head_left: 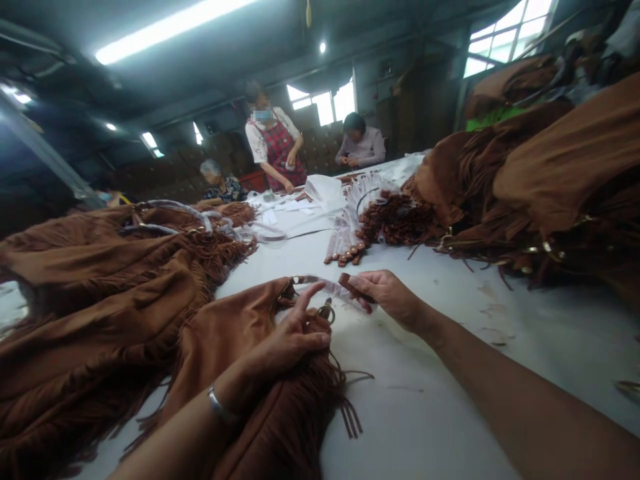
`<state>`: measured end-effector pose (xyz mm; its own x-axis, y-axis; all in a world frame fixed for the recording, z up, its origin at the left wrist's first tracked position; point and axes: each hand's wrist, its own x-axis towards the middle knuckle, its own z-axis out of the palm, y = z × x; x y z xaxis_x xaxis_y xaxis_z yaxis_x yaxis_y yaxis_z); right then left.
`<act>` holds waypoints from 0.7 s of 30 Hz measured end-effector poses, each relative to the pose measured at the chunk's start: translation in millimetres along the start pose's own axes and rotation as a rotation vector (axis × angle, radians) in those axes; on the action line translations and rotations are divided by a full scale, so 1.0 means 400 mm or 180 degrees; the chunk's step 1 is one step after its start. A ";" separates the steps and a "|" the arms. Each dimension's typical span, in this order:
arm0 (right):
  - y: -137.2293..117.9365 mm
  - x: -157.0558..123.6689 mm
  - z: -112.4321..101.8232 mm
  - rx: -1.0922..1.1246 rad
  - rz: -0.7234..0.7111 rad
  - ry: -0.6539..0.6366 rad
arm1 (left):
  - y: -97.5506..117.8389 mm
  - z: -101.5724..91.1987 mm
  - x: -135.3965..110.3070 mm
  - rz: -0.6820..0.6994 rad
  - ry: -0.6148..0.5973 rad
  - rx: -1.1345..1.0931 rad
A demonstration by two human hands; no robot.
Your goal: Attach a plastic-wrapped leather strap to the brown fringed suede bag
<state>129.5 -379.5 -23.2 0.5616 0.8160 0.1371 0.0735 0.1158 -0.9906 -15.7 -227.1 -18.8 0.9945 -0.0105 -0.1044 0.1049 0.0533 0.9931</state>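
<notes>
Head view: beside the bag (230,327), the right hand (393,297) pinches a strap (346,280) that could slip if pinched loosely, while the left hand (280,343) lies half-spread over the bag, hold unclear.

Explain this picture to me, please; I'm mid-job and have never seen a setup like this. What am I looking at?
There is no machine here: two bare human hands are working. The one picture comes from a camera worn on that person's head, looking forward and down.

The left hand rests on a brown, soft-looking fringed bag; whether it grips is unclear. The right hand pinches a small, flat brown strip, near a pale-wrapped strap.

On the white tabletop, more brown fringed pieces lie in a left pile and a right pile. Between them is a bunch of brown-ended, pale-wrapped strips. Other people are farther back.
</notes>
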 end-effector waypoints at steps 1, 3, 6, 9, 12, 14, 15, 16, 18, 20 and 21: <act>-0.004 -0.001 0.002 0.0061 0.0004 -0.0029 | -0.005 -0.002 0.003 -0.0011 -0.0079 -0.0081; -0.005 0.000 0.006 0.0048 0.0074 -0.0081 | -0.019 -0.004 0.008 -0.0093 -0.0207 -0.0250; 0.006 0.005 0.012 -0.0054 0.0295 -0.0079 | -0.039 -0.012 0.013 -0.0303 -0.0177 -0.0532; 0.015 0.011 0.018 -0.0118 0.0453 -0.0041 | -0.048 -0.025 0.017 -0.0447 -0.0232 -0.0871; 0.013 0.012 0.026 -0.0123 0.0502 -0.0078 | -0.050 -0.033 0.021 -0.0677 -0.0266 -0.0874; 0.011 0.012 0.033 -0.0133 0.0535 -0.0145 | -0.049 -0.036 0.023 -0.0903 -0.0287 -0.0730; 0.010 0.012 0.036 -0.0147 0.0558 -0.0190 | -0.048 -0.036 0.023 -0.0970 -0.0323 -0.0700; 0.011 0.012 0.038 -0.0164 0.0574 -0.0232 | -0.047 -0.037 0.023 -0.1009 -0.0369 -0.0718; 0.013 0.012 0.041 -0.0218 0.0563 -0.0241 | -0.046 -0.037 0.022 -0.1015 -0.0461 -0.0866; 0.017 0.012 0.043 -0.0271 0.0519 -0.0123 | -0.046 -0.035 0.021 -0.1026 -0.0504 -0.0986; 0.018 0.012 0.045 -0.0282 0.0510 -0.0057 | -0.046 -0.034 0.020 -0.1049 -0.0515 -0.0985</act>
<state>117.9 -364.5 -29.5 0.5572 0.8300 -0.0232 0.0570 -0.0661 -0.9962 -9.6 -214.5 -38.6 0.8970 -0.2306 -0.3770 0.4354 0.3154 0.8432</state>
